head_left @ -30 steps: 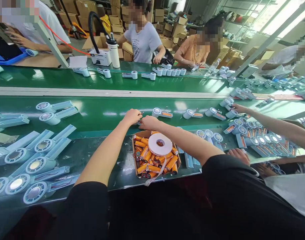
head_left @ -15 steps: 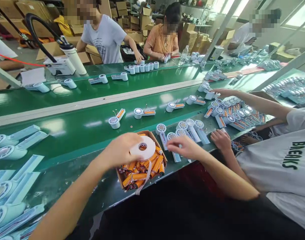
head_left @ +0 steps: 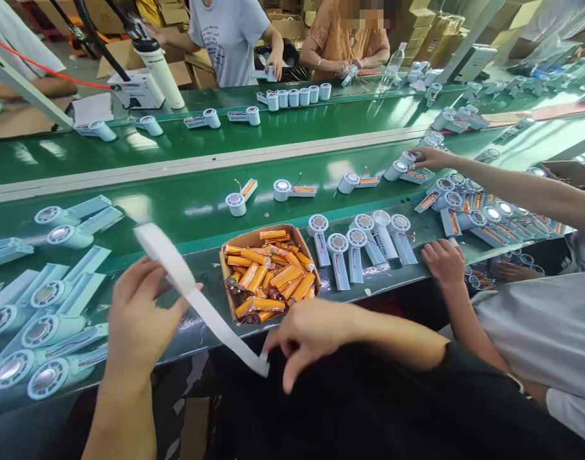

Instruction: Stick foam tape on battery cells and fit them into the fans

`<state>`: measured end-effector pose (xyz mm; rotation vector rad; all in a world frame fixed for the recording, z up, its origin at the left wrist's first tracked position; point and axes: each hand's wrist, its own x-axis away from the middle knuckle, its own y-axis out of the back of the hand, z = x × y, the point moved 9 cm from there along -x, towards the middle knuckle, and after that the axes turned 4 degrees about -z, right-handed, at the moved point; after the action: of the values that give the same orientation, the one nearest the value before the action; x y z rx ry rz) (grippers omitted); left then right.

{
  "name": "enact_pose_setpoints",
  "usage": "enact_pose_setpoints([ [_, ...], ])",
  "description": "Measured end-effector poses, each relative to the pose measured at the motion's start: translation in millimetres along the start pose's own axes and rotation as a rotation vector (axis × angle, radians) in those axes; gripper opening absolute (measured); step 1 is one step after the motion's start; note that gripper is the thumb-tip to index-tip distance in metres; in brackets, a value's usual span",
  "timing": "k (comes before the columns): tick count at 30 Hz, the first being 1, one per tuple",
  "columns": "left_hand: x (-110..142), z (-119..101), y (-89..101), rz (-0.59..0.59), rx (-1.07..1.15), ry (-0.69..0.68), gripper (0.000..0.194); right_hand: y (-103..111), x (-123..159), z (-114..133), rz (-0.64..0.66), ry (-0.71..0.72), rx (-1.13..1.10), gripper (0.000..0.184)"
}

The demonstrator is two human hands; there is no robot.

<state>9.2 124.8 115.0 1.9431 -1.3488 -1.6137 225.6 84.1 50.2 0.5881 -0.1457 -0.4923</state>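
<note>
My left hand (head_left: 146, 310) is closed on a roll of white tape (head_left: 165, 252), holding it tilted on edge above the bench. A loose strip of the tape (head_left: 220, 332) slants down to the right, toward my right hand (head_left: 314, 332). Its folded end is at the index fingertip; the thumb stands apart from it. I see no firm grip there. Between and beyond my hands, a cardboard box (head_left: 228, 291) holds several orange-wrapped battery cells (head_left: 287, 278) with wires.
Light-blue fan housings lie in a group (head_left: 48, 294) at left and another (head_left: 338, 246) right of the box. Wired housings with orange cells (head_left: 295, 190) sit on the green belt (head_left: 187, 223). A co-worker's hand (head_left: 429, 158) touches housings at right; their other hand (head_left: 443, 259) rests on the bench edge.
The left hand has lifted the tape roll off the battery box and carried it left. My right hand has moved down to the strip's end. Earlier, both hands were together over the belt.
</note>
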Motion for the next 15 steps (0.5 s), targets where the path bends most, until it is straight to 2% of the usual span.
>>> enact_pose_setpoints([
  [2, 18, 13, 12.8, -0.06, -0.024, 0.044, 0.059, 34, -1, -27, -0.11, -0.098, 0.235, 0.041],
  [4, 34, 11, 14.3, -0.064, -0.019, -0.017, 0.051, 59, -4, -47, -0.152, -0.133, 0.431, 0.039],
  [7, 49, 3, 0.2, -0.004, 0.026, -0.073, 0.034, 66, -15, -65, -0.054, -0.095, 0.514, 0.024],
  [9, 52, -4, -11.0, 0.02, 0.069, -0.097, 0.028, 73, -24, -76, -0.097, -0.171, 0.51, 0.02],
  [12, 51, -20, -21.4, 0.022, 0.085, -0.175, 0.025, 96, -27, -94, -0.349, -0.405, 0.379, 0.021],
  [13, 50, -25, -22.7, 0.021, 0.072, -0.205, 0.023, 104, -25, -97, -0.464, -0.443, 0.242, 0.023],
  [15, 47, -36, -22.7, 0.022, 0.021, -0.258, 0.02, 113, -20, -96, -0.666, -0.405, -0.135, 0.032],
])
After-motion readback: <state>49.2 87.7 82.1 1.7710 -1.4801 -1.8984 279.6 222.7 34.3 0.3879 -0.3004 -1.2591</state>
